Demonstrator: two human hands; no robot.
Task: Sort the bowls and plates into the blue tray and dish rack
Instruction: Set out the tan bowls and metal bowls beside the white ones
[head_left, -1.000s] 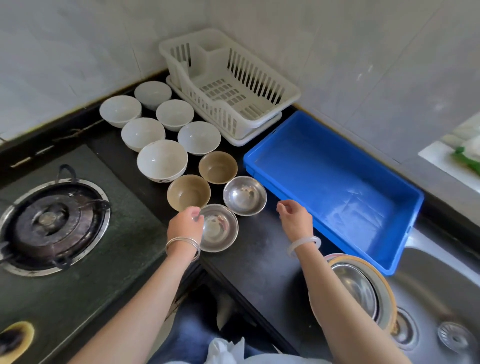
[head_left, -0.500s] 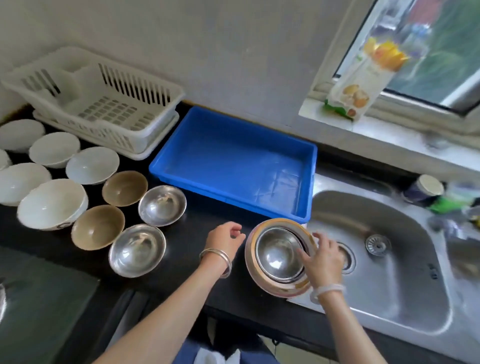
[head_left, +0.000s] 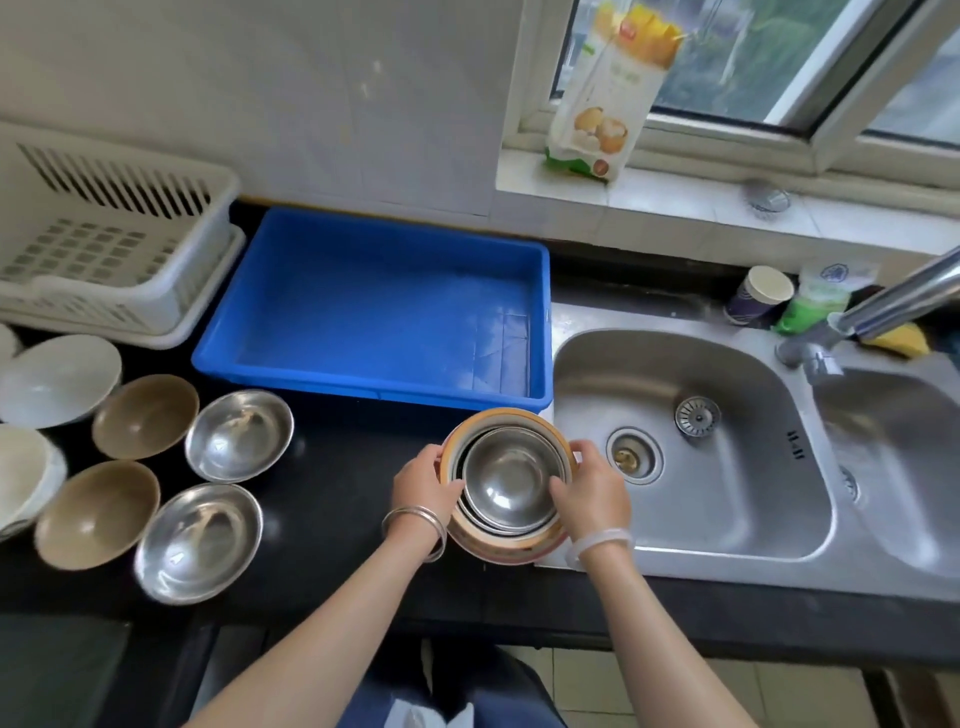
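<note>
gripping the nested stack (head_left: 498, 552) by opposite rims, the fingers of your left hand (head_left: 422, 482) and right hand (head_left: 595, 491) curl round it. it sits on the table just before the blue tray (head_left: 374, 401), beside the sink (head_left: 691, 499). lift level so the steel bowl (head_left: 508, 480) can't slide.

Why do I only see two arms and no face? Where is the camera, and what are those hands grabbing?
The camera sits on the person's head, looking down, so you see only their arms. The left hand and right hand grip a stack of nested dishes, shiny ones inside an orange-rimmed one, at the black counter's edge beside the sink. Behind it is the blue tray. Further left are a white dish rack and loose steel bowls, brown bowls and white bowls.
</note>
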